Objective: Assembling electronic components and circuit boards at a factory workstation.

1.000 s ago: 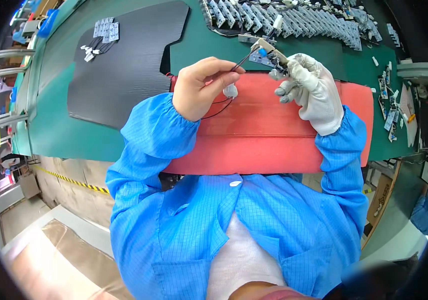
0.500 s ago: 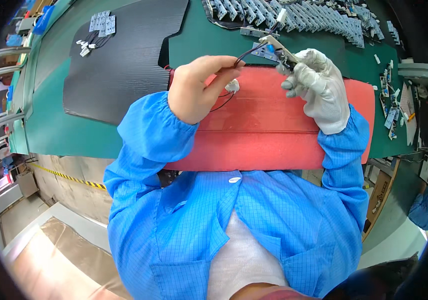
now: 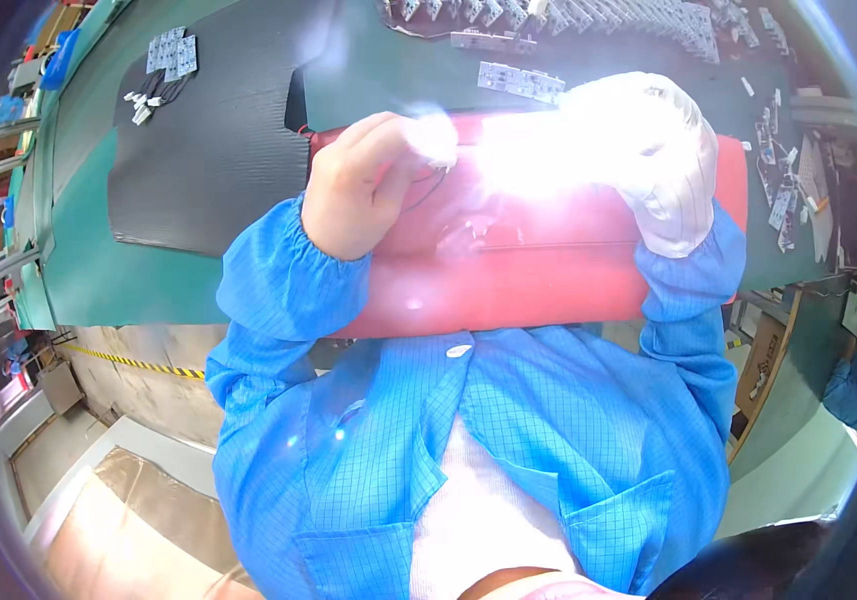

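Observation:
My bare left hand (image 3: pixel 353 185) is closed in a pinch on a white wire connector (image 3: pixel 436 142), partly washed out by glare. A thin dark wire hangs below those fingers. My right hand (image 3: pixel 660 175), in a white glove, is closed around a lit circuit board (image 3: pixel 533 155). Its light is so strong that the board's outline, the gloved fingertips and the wires between the hands cannot be made out. Both hands are above the red mat (image 3: pixel 508 295).
Beyond my hands lie two loose circuit boards (image 3: pixel 520 80) and a long row of boards (image 3: pixel 638 25). On a black sheet (image 3: pixel 218 170) at left rest several boards (image 3: pixel 170 52) with white plugs (image 3: pixel 141 106). More wired boards (image 3: pixel 780 200) lie at the right.
The board in my right hand has gone from dark to brightly lit. My left hand has shifted slightly left and now pinches the connector, where it held dark wires before.

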A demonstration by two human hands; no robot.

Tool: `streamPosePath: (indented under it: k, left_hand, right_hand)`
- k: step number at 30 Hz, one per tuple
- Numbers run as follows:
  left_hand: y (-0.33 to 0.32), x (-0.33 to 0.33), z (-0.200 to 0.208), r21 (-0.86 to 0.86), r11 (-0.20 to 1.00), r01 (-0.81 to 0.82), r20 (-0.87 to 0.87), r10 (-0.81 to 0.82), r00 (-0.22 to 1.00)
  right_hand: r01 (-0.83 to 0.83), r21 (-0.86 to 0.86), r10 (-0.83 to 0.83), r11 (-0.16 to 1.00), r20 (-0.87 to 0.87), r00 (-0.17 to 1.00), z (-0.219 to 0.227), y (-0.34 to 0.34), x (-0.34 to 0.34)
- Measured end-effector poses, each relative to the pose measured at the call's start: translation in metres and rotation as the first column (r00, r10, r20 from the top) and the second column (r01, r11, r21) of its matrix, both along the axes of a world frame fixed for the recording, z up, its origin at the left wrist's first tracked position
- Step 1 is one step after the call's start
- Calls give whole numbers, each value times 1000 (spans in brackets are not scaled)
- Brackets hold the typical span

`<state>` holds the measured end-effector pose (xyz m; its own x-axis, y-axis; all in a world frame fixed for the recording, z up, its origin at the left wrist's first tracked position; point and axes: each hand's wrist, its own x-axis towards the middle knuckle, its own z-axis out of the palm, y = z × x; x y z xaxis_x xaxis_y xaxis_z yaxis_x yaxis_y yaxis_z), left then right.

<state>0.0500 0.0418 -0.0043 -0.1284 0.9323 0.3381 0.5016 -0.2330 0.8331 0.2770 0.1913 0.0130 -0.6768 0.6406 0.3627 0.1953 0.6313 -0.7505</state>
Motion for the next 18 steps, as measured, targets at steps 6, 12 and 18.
streamPosePath:
  k: [6,12,18]
  left_hand:
    - [5,2,-8,155,987,-42,-207,74,975]
    - [4,-5,-14,219,975,-30,-293,95,951]
    - [3,-7,-14,228,974,-17,-307,89,948]
  right_hand:
    - [-35,-632,20,774,-31,999,4,2,-17]
    - [136,-737,47,662,222,974,4,-2,-26]
    - [204,-788,24,580,267,963,29,-4,-35]
